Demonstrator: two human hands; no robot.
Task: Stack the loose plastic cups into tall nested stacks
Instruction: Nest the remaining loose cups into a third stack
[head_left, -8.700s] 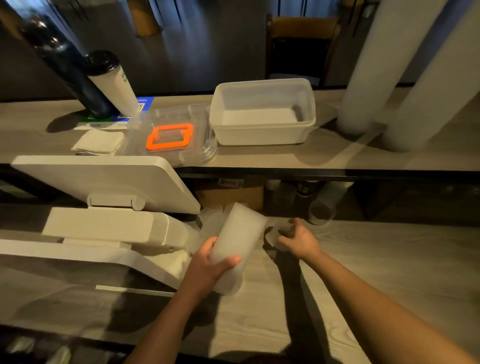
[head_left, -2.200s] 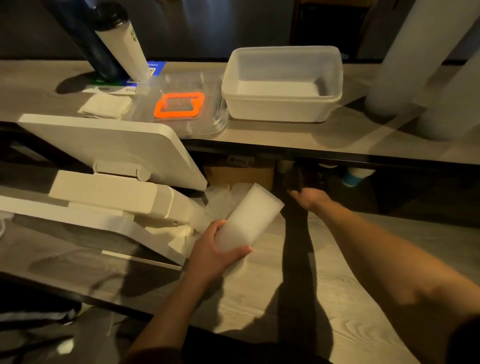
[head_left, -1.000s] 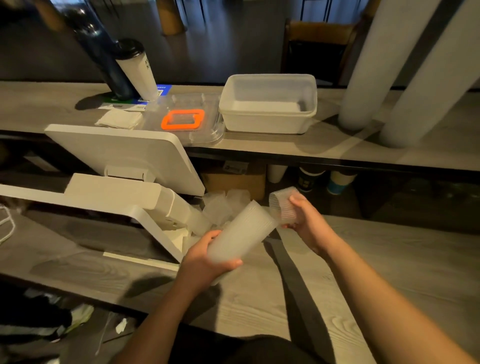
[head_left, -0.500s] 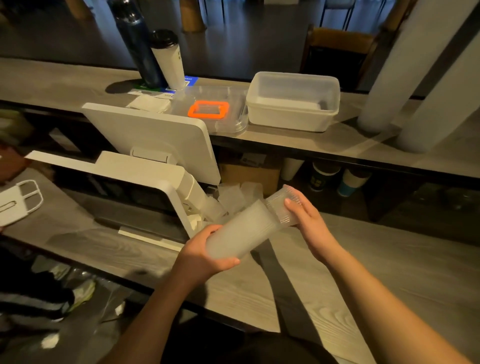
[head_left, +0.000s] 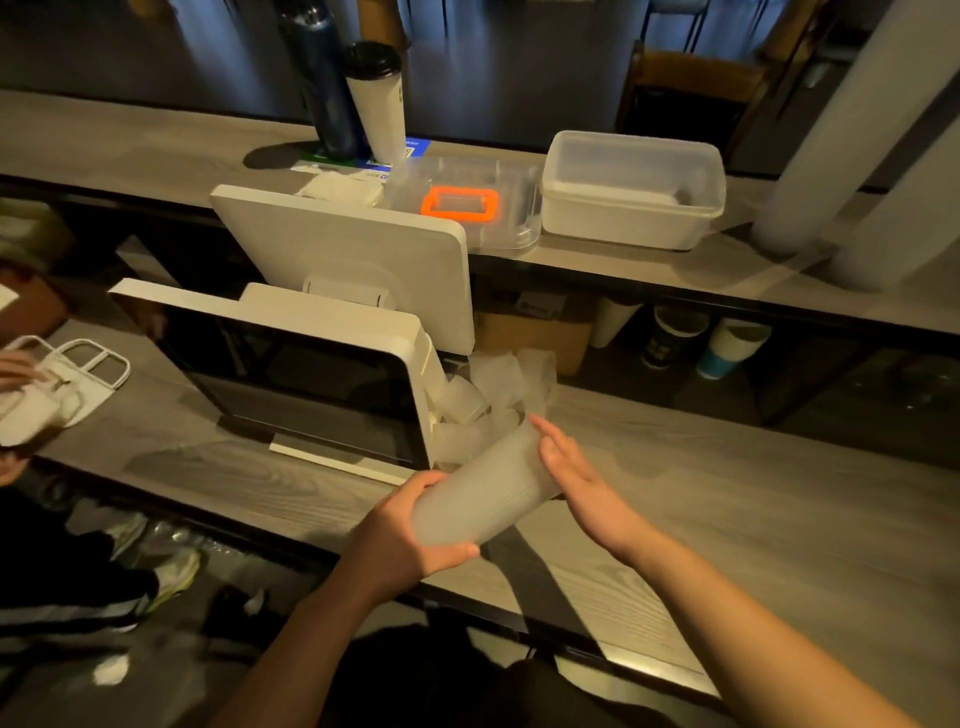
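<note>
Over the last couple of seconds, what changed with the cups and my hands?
The right hand reached under the shelf, came back with one ribbed cup and slid it onto the open end of the cup stack. That cup is now nested, and the right hand's straight fingers press against the stack's end. The left hand kept gripping the stack's base. The loose cups remain heaped beside the monitor.

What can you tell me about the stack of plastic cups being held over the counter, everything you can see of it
The cup stack is a frosted, translucent column of nested plastic cups, faintly ribbed along its length. It lies tilted, lower end toward the person, upper end toward the loose cups piled by the white screen stand. The left hand grips its lower end with fingers and thumb wrapped round. The right hand presses straight fingers against its upper end. It is held above the grey wooden counter.
</note>
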